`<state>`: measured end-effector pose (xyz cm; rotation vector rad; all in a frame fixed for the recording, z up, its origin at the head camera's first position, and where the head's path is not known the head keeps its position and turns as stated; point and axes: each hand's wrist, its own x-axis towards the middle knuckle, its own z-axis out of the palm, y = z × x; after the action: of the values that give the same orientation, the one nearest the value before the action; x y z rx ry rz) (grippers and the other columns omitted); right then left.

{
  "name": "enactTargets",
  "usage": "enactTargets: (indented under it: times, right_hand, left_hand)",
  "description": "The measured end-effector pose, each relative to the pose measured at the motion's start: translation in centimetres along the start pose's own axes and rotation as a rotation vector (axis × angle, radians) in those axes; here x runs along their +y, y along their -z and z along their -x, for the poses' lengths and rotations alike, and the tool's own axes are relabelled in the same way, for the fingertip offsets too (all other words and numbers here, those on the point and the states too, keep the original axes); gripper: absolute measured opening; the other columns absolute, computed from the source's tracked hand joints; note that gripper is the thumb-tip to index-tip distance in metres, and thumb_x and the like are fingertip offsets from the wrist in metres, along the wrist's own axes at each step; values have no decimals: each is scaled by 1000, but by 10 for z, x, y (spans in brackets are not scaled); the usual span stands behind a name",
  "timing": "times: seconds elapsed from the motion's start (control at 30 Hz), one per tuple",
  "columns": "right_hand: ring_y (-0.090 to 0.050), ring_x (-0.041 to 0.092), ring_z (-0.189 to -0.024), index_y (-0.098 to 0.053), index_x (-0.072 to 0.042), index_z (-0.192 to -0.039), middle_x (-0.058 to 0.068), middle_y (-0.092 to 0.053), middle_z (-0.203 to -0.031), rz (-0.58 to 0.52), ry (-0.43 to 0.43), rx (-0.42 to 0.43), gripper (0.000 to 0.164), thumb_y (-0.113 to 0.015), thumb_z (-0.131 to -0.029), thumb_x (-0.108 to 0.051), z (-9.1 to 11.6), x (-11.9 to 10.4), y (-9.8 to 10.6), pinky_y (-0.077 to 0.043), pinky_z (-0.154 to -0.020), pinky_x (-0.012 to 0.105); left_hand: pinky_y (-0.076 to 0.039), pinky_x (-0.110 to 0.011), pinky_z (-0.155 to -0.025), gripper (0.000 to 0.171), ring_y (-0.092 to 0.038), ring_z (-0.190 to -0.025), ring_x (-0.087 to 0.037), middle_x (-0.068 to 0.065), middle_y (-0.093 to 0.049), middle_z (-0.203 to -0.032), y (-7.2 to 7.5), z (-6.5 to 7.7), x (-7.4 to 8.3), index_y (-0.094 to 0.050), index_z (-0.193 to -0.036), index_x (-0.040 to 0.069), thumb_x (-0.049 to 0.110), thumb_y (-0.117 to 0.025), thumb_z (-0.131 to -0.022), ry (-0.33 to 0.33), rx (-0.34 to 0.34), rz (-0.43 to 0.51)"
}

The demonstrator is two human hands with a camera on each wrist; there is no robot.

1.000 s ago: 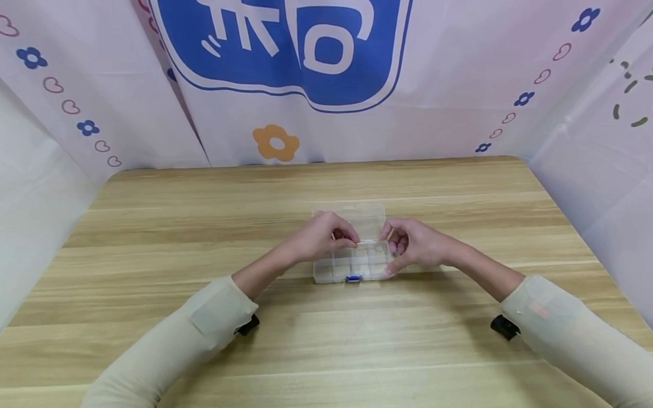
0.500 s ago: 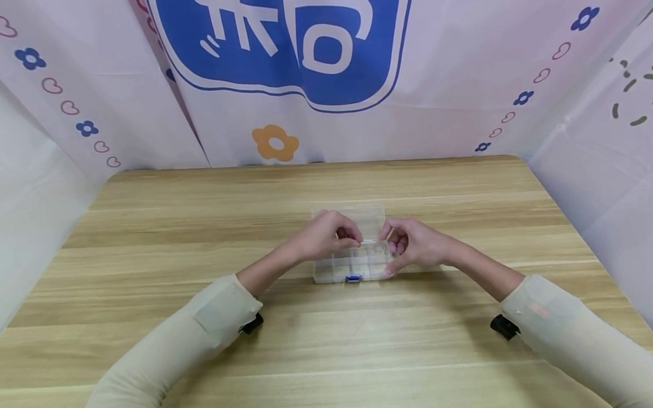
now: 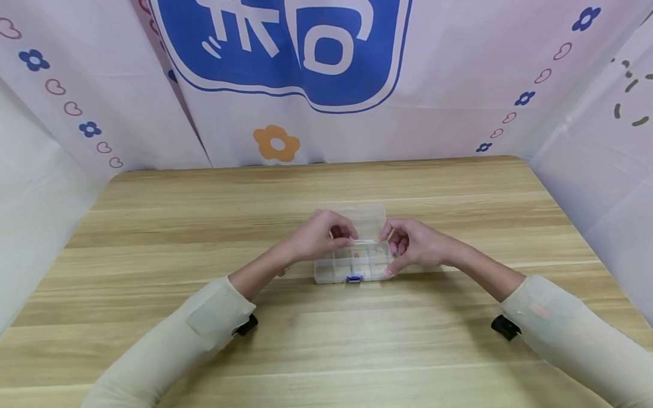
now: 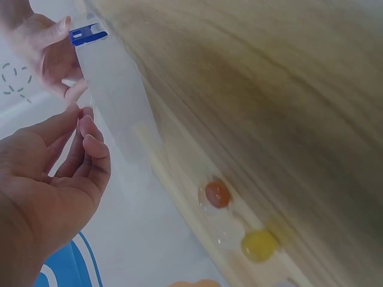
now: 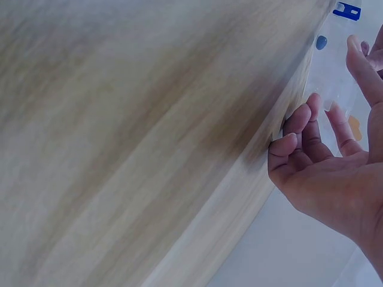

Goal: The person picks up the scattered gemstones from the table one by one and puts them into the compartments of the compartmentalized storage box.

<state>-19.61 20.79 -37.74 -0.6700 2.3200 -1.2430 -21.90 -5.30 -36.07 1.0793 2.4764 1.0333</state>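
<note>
A clear plastic compartment box (image 3: pixel 352 269) with a blue latch lies mid-table, its lid (image 3: pixel 371 219) swung back. My right hand (image 3: pixel 416 243) grips the box's right end, thumb at the front corner and index finger near the back. Over the back compartments, my left hand (image 3: pixel 327 233) has its thumb and fingertips close together; I cannot tell whether anything is pinched there. A small orange-brown piece (image 3: pixel 357 253) shows in a back compartment. The left wrist view shows a red-orange bead (image 4: pixel 218 193) and a yellow bead (image 4: pixel 259 245) on the table, beside clear ones.
The wooden table (image 3: pixel 331 348) runs back to a printed cloth backdrop (image 3: pixel 441 92). White cloth also hangs at both sides. A dark blue bead (image 5: pixel 321 42) appears at the box in the right wrist view.
My left hand shifts slightly right over the box, then draws back up and left. The orange-brown piece now shows in a back compartment. My right hand stays in place on the box.
</note>
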Motion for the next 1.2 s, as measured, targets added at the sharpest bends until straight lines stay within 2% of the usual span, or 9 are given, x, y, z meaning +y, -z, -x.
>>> enactTargets:
  times: [0.33, 0.53, 0.93, 1.2]
  right_hand:
    - [-52, 19, -75, -56, 5, -111, 12, -59, -83, -2, 6, 2, 52, -92, -74, 0, 1, 2, -1, -46, -67, 23]
    - [-52, 20, -75, -56, 5, -112, 12, -59, -84, -4, 1, 1, 52, -92, -74, 0, 1, 2, -1, -46, -68, 23]
    - [-52, 19, -75, -56, 6, -114, 11, -59, -85, 0, -4, -4, 53, -91, -75, 0, 1, -1, 0, -46, -68, 23]
    - [-52, 20, -76, -56, 4, -113, 11, -59, -85, 11, -4, 1, 53, -92, -75, -1, 1, -1, -1, -46, -69, 23]
  left_hand:
    - [-55, -26, -72, 8, -64, -78, -13, -8, -72, -87, 11, 23, -3, -76, -102, -4, 0, -70, -97, 52, -4, 24]
    - [-55, -28, -72, 9, -63, -77, -13, -10, -73, -87, 17, 38, -7, -76, -102, -5, -2, -70, -96, 37, 17, 0]
    - [-55, -27, -69, 6, -62, -75, -11, -2, -71, -84, 26, 61, -16, -76, -100, -2, 1, -73, -95, 43, 46, -38]
    - [-54, -26, -66, 6, -61, -73, -11, -5, -71, -83, 31, 77, -24, -76, -99, -3, -1, -73, -94, 55, 56, -25]
